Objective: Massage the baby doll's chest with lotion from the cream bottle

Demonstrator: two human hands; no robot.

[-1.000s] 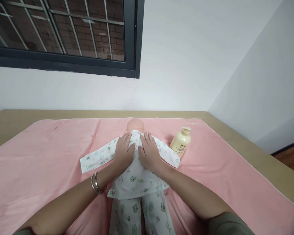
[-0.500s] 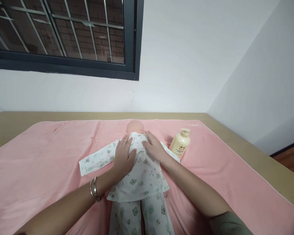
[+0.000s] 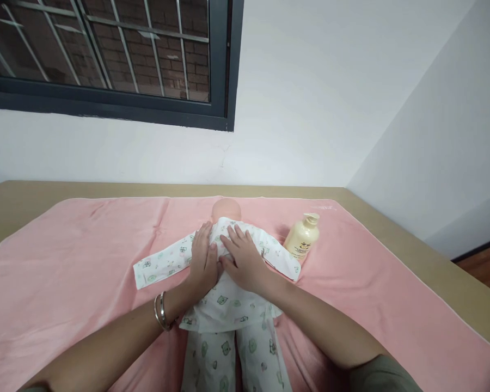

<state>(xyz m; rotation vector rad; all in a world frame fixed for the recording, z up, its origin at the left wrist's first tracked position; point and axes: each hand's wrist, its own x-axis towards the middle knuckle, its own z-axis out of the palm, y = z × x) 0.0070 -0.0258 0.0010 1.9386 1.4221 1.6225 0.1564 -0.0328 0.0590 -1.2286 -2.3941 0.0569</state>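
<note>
A baby doll [image 3: 226, 209] lies stretched out on a pink blanket, its bald head toward the wall and its arms spread. It wears a white long-sleeved top [image 3: 222, 305] and matching trousers [image 3: 255, 354] with green animal prints. My left hand [image 3: 204, 261] rests flat on the left side of the doll's upper body, fingers extended. Beside it, my right hand [image 3: 243, 258] lies on the upper middle of the top with its fingers spread. The two thumbs are close together. Neither hand grasps anything. The doll's face is not visible.
A cream pump bottle [image 3: 302, 237] stands on the pink blanket [image 3: 85, 245], right of the doll and close to its sleeve. The blanket covers much of a wooden surface [image 3: 179, 190] that meets a white wall. A dark-framed window [image 3: 222, 65] with bars is above.
My right hand has moved left and slightly down, from the doll's right shoulder to mid-chest, uncovering the right sleeve. My left hand has stayed nearly in place, its fingers and thumb closer together.
</note>
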